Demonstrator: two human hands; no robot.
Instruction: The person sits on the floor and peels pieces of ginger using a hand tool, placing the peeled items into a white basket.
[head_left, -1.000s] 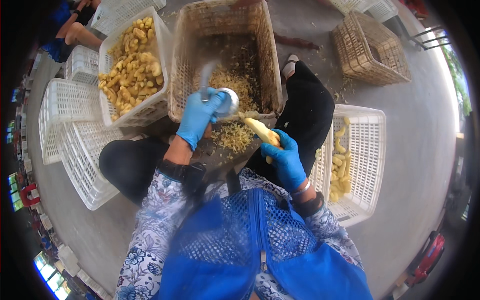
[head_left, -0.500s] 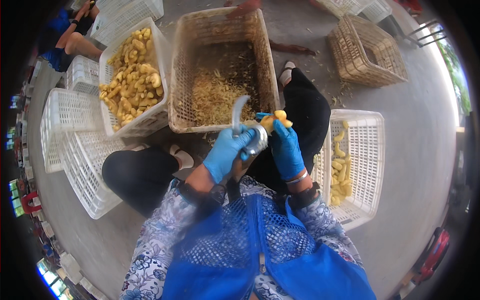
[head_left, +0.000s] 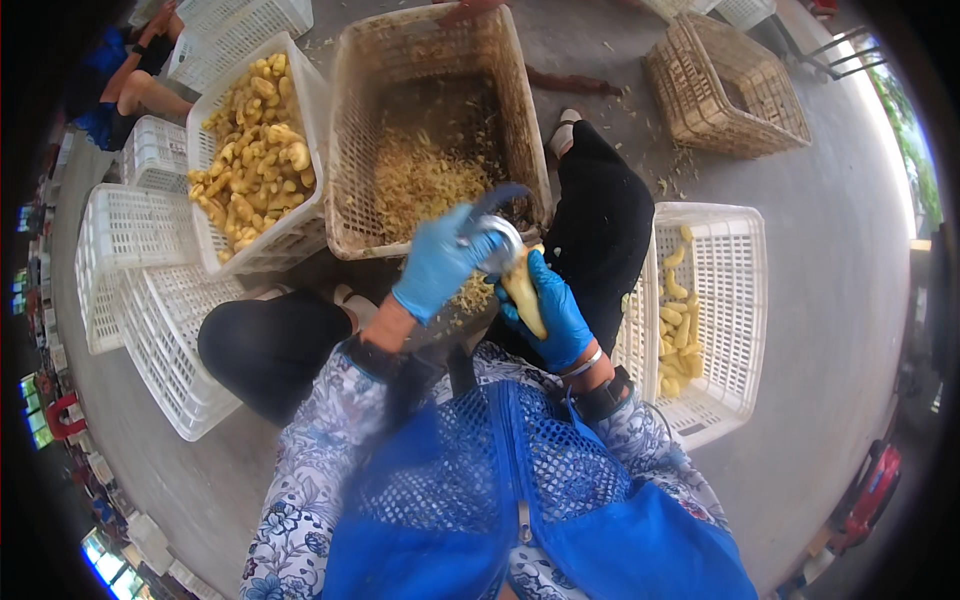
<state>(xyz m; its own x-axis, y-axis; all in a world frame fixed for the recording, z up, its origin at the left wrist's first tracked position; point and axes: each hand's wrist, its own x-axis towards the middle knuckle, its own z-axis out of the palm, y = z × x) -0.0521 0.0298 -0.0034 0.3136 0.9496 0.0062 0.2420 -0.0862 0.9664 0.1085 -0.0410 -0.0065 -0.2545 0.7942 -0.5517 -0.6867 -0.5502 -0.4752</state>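
Note:
In blue gloves, my left hand is closed round a shiny curved metal tool. A dark curved strip, smeared by motion, sticks out past those fingers. My right hand is wrapped round a pale yellow ginger root, its lower end slanting toward me. The tool meets the upper part of the root. Both hands are over the near edge of a dirty white crate that has a heap of shavings in it.
To the left, a white crate is filled with ginger pieces. Several white crates stand beside it. At right, another crate has fewer pieces; a brownish crate lies beyond. A person's leg shows at far left.
The ginger root has turned from pointing up and away to slanting down toward me. My left hand has moved slightly up with the tool, and the right hand has come lower.

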